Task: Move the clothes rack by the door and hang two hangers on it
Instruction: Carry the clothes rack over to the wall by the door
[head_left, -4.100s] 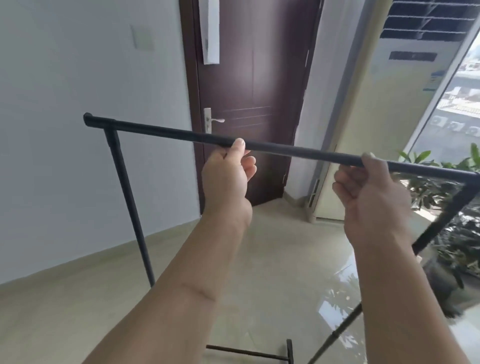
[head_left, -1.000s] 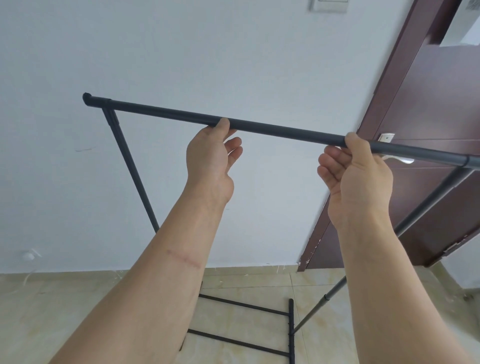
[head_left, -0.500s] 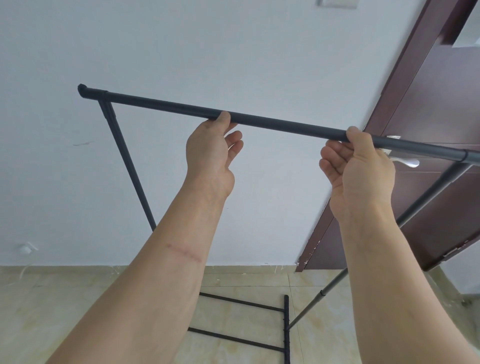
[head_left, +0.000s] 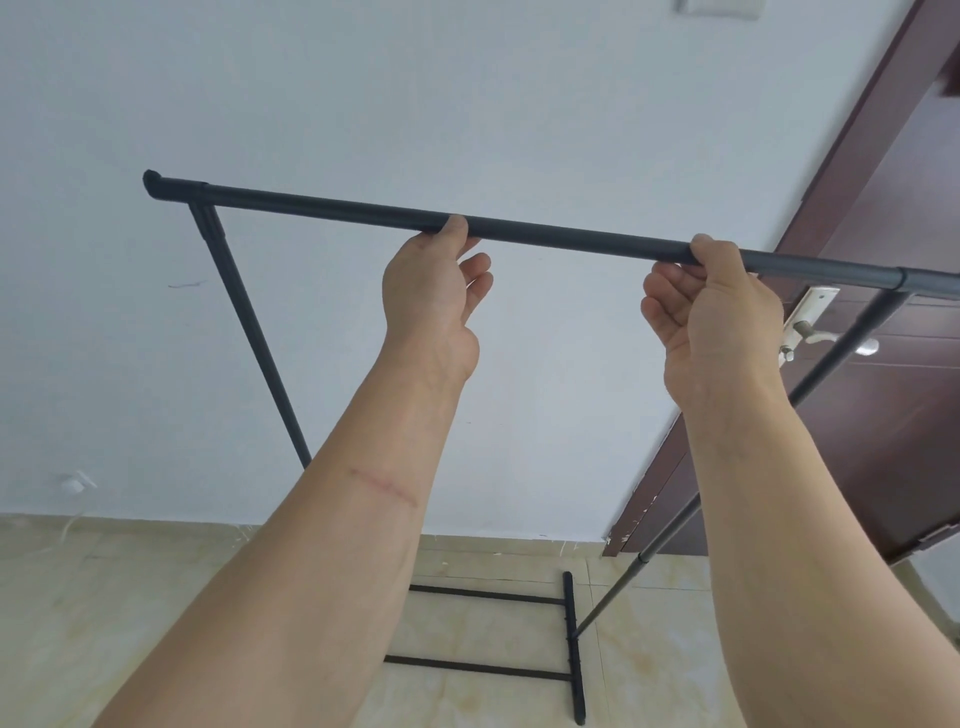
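The clothes rack (head_left: 545, 236) stands against the white wall (head_left: 467, 93), its right end reaching across the dark door (head_left: 893, 260), so it looks to be roughly where the task wants it; no hangers are in view yet.

The main risk from here, as I judge it, is the rack's right upright sitting in front of the door handle (head_left: 810, 332): if the rack is let go this close, the door could knock it or the handle could catch the pole. A second risk is tipping. The base bars (head_left: 571, 639) lie on the glossy tiled floor (head_left: 104, 597), and a light frame like this may slide or rock if it is released with one foot off the ground (whether all feet are down cannot be told, since the forearms hide much of the base). Letting go with one hand first could also swing the top bar towards the wall.

Both arms reach forward and up, elbows low, wrists lifted to the top bar. The left hand (head_left: 431, 291) hooks the bar from below with the thumb over it, its fingers (head_left: 478, 275) loosely curled beneath. The right hand (head_left: 717, 322) holds the bar likewise, thumb on top, fingers (head_left: 660, 291) curled under, not tightly clenched.
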